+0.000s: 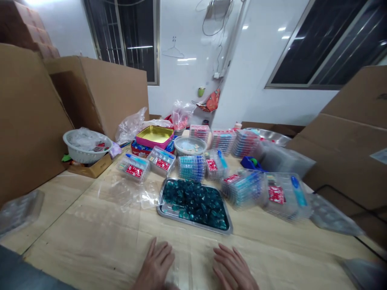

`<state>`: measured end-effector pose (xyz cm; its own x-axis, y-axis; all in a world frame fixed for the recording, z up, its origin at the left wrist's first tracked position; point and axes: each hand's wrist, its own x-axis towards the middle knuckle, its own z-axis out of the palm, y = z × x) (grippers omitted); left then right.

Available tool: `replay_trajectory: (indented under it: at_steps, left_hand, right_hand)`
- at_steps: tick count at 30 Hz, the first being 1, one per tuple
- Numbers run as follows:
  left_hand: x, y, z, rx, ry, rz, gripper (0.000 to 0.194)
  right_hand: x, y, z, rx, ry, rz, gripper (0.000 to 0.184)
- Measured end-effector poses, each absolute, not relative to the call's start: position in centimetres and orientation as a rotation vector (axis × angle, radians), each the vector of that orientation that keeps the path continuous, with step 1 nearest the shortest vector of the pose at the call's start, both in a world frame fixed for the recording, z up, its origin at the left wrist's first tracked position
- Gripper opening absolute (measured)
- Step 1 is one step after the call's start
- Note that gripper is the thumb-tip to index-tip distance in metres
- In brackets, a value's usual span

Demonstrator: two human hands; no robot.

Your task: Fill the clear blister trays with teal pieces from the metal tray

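Observation:
My left hand [156, 264] rests low over the wooden table, fingers stretched forward, holding nothing that I can see. Across from it, my right hand [232, 266] is also empty, its fingers extended and turned inward. Faint clear plastic shows on the table between and behind the hands; its shape is hard to make out. Just beyond both hands lies a metal tray [193, 222] heaped with dark teal, glossy stone-like pieces [196, 201]. Clear plastic trays [130, 195] lie flat to the left of it.
Filled clear boxes with blue pens [133, 167] stand behind the tray, and stacked boxes [286, 197] at right. Farther back are a pink-rimmed tin [155, 137] and a round tub [190, 146]. A white basket [86, 151] stands left. Large cartons [117, 92] flank the table [90, 237].

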<state>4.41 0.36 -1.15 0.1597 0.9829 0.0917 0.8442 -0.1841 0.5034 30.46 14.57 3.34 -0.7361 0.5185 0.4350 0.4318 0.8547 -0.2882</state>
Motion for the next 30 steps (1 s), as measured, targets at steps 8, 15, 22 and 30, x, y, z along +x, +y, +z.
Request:
replay_trajectory:
  at_steps: [8, 15, 22, 30]
  left_hand:
    - [5.0, 2.4, 0.3, 2.142, 1.793, 0.807, 0.047]
    - [4.7, 4.1, 6.2, 1.464, 1.953, 1.230, 0.021]
    - [4.4, 8.0, 7.1, 0.696, 1.317, 1.532, 0.024]
    - [4.2, 9.1, 5.8, 0.726, 1.366, 1.461, 0.019]
  right_hand:
    - [16.5, 19.6, 7.8, -0.727, -2.727, 0.439, 0.025]
    - [14.5, 20.8, 6.8, -0.850, -2.643, 0.910, 0.014]
    - [16.7, 18.4, 6.1, -0.821, -1.455, 2.193, 0.034]
    - [17.1, 18.2, 6.3, -0.926, -1.463, 2.135, 0.030]
